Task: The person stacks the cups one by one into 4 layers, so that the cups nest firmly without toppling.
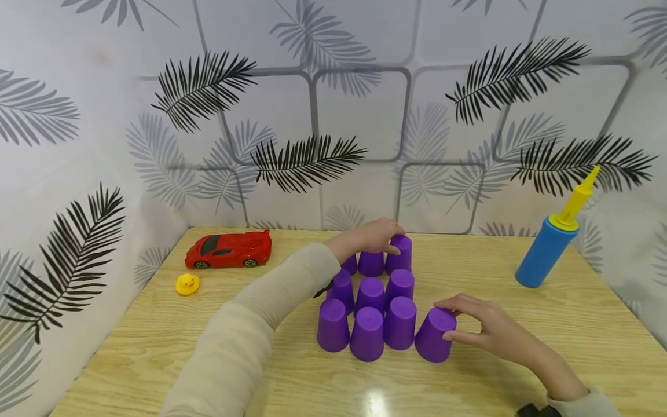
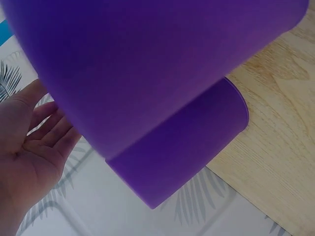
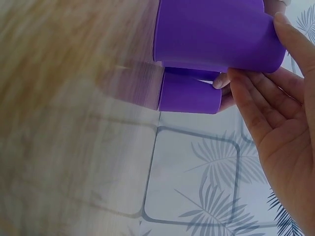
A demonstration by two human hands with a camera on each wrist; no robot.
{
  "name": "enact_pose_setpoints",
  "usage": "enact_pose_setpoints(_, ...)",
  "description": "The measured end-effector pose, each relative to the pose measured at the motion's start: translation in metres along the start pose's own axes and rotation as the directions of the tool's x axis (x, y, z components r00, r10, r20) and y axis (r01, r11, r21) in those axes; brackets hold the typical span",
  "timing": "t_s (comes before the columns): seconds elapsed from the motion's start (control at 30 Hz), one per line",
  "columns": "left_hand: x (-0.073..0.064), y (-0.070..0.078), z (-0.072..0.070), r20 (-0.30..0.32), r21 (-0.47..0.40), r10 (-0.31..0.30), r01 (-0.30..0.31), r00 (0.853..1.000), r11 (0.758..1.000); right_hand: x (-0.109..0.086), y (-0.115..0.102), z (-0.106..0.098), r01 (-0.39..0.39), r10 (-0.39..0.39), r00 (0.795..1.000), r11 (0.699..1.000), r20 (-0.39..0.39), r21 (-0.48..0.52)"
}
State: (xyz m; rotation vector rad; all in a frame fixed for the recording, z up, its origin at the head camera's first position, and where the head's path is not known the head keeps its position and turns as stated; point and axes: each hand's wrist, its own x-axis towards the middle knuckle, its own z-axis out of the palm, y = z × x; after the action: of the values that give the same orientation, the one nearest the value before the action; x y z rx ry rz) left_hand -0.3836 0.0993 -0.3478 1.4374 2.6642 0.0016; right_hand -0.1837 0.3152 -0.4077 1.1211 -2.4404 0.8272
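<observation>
Left hand (image 1: 371, 237) grips the rear row's right-end cup (image 1: 402, 258) near its top; right hand (image 1: 490, 329) pinches the front row's right-end cup (image 1: 433, 339) between thumb and fingers; other purple cups (image 1: 367, 337) stand inverted in rows on the wood-grain table (image 1: 292, 370).

We reach our left arm (image 1: 266, 315) forward, our left hand (image 1: 371, 234) gripping well beyond our right hand (image 1: 495, 327), which pinches between thumb (image 1: 464, 337) and fingers (image 1: 464, 303), right forearm (image 1: 554, 368) angled behind.
</observation>
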Motion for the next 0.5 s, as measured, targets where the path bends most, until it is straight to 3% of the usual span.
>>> enact_pose_setpoints(0.1, 0.011, -0.015, 0.014, -0.013, -0.006, 0.013, -0.013, 1.0, 1.0, 0.0, 0.0, 0.001, -0.001, 0.001, 1.0, 1.0, 0.002, 0.005)
enact_pose_setpoints(0.23, 0.007, -0.017, 0.012, -0.028, -0.072, 0.005, -0.007, 1.0, 0.997, 0.0, 0.001, 0.0, 0.004, -0.004, 1.0, 1.0, 0.002, 0.005)
enact_pose_setpoints(0.27, -0.003, -0.009, 0.003, -0.021, -0.083, -0.016, 0.014, 1.0, 0.996, 0.0, 0.001, -0.001, 0.0, 0.0, 1.0, 1.0, 0.002, 0.001)
enact_pose_setpoints(0.4, -0.032, 0.002, -0.016, -0.115, -0.143, -0.02, 0.003, 0.993, 0.99, -0.003, 0.004, -0.008, -0.051, 0.051, 0.999, 0.998, -0.004, -0.032)
enact_pose_setpoints(0.5, -0.058, 0.005, -0.027, -0.216, -0.237, -0.05, -0.003, 0.975, 0.971, -0.007, 0.009, -0.016, -0.12, 0.118, 0.993, 0.99, -0.026, -0.072)
